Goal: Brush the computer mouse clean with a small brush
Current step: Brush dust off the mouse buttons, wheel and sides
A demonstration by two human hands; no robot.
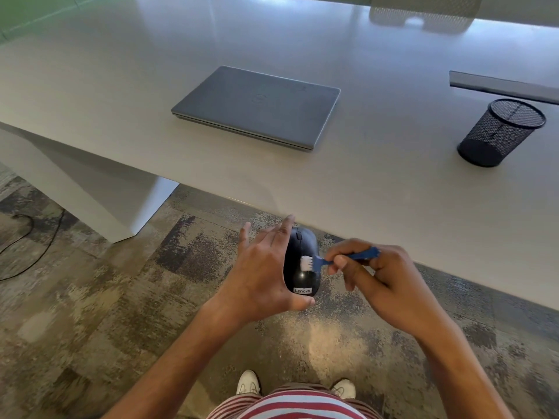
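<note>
We see a grey tabotop (378, 189) bearing a closed laptop (257, 107) and, right of it, a mesh pen cup (500, 133); before the laptop, over patterned carpet (90, 297), our left hand (263, 273) grips the Lenovo mouse (299, 261), and right-hand (378, 282) fingers pinch the blue brush (348, 258).

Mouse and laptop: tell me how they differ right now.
The mouse is black, small and rounded; the laptop is grey, large and flat. The mouse is held off the table in the left hand, being brushed; the laptop lies shut on the table, untouched. Both show a brand mark.
</note>
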